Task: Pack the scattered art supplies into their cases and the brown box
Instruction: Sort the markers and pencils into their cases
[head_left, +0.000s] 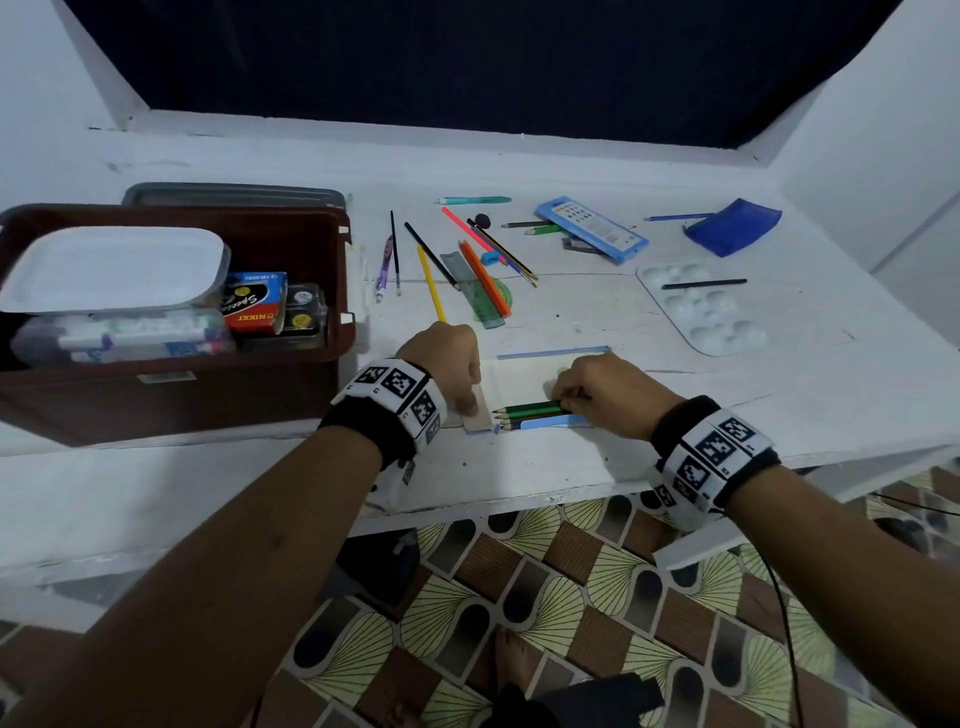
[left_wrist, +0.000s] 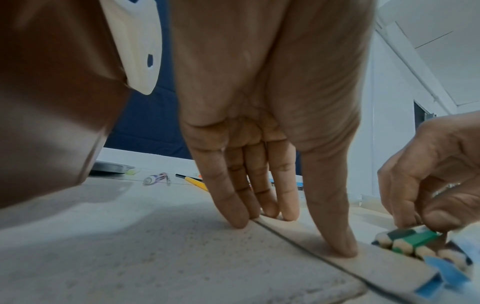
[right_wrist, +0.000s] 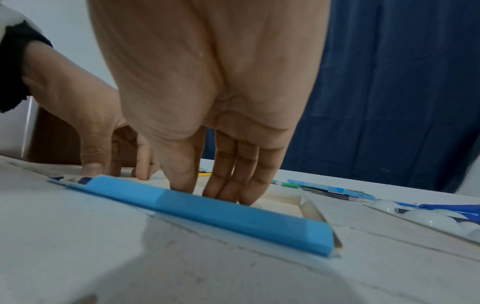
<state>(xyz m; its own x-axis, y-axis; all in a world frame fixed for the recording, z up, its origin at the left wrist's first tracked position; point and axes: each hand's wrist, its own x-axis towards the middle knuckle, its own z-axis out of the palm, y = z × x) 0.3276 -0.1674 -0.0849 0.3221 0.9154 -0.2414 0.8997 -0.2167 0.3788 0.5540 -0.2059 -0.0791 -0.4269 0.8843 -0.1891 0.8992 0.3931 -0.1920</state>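
While the brown box (head_left: 171, 364) at the left of the worktop (head_left: 571, 467) already carries a white lidded tub, a red crayon pack and other supplies, we judge the packing only partly done. Our left hand (head_left: 449, 364) rests with straight fingers (left_wrist: 275, 197) and thumb pressing down the flap of the open blue pencil case (head_left: 550, 423) near the front edge. Our right hand (head_left: 602, 389) pinches the rear ends of the coloured pencils (head_left: 530, 410) lying in that case, seemingly aligning them. Left to pack, well apart behind the case: loose pencils, brushes and rulers (head_left: 467, 265), a second blue case (head_left: 592, 228), a blue pouch (head_left: 735, 226), and a white palette (head_left: 701, 312) with a dark pencil across it.
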